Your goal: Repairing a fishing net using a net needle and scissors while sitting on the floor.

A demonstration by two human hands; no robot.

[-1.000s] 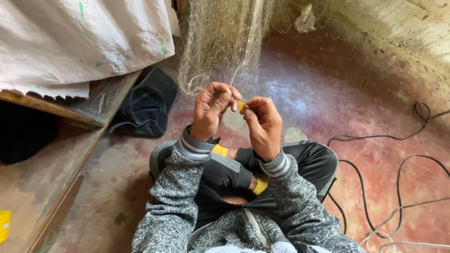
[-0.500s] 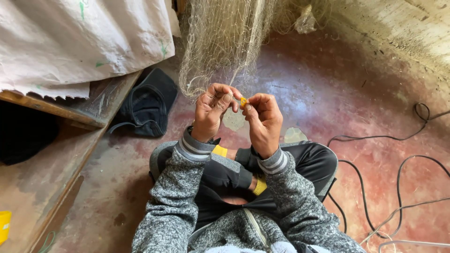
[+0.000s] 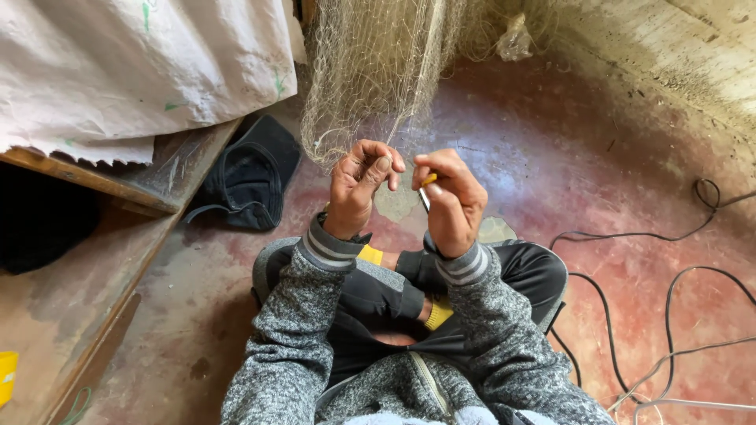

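Pale fishing net [image 3: 370, 71] hanging above the lap, lower edge pinched in left hand [image 3: 358, 189] fingers, right hand [image 3: 449, 201] fingers clenched on a small yellow tool [image 3: 428, 180] just beside, dark cap [image 3: 252, 173] on red floor [image 3: 551, 157], black cables [image 3: 669, 291] at right, wooden surface [image 3: 87, 267] at left.

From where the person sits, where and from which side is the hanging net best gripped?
Probably at the net's lower edge, pinched from below and the front. It hangs down to hand height, and its loose mesh gathers there, just where the left hand already pinches it. The right hand holds a small yellow tool.
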